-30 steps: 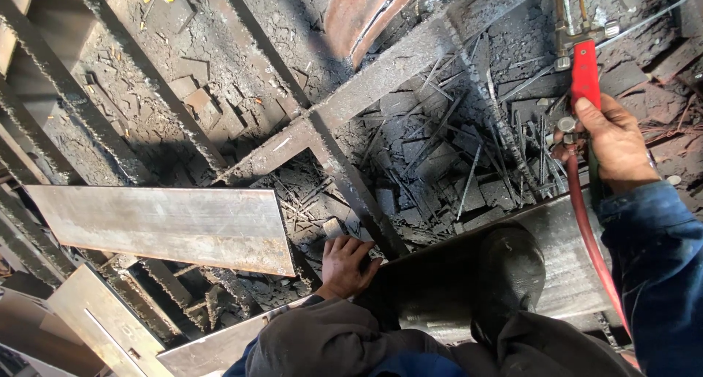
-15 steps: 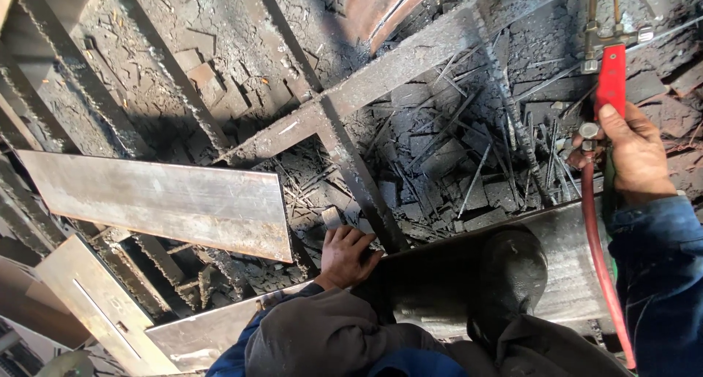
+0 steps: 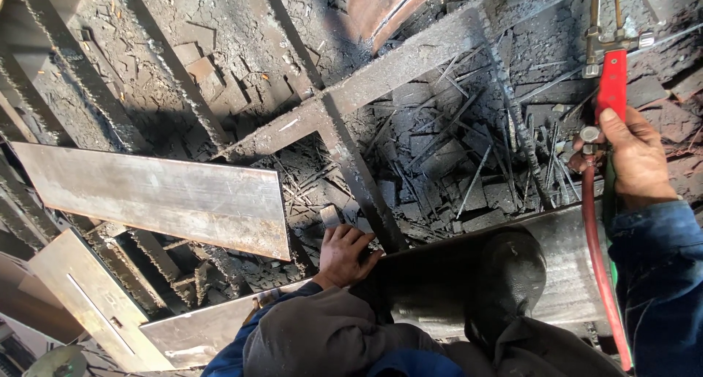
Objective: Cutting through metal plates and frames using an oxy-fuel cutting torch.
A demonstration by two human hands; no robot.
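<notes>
Scrap offcuts and thin rods litter the grate bars between the hands, and a dark boot [image 3: 505, 282] stands on the steel plate [image 3: 564, 274] just right of the left hand [image 3: 344, 256]. That hand rests half open, fingers spread on the plate's end. The right hand [image 3: 633, 157], well apart, is closed around the red-handled cutting torch [image 3: 611, 91], its red hose [image 3: 597, 260] trailing below. A flat steel bar [image 3: 154, 198] lies left of the left hand.

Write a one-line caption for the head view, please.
Right hand grips a red-handled cutting torch over a slag-covered steel grate; left hand rests beside a steel plate.
</notes>
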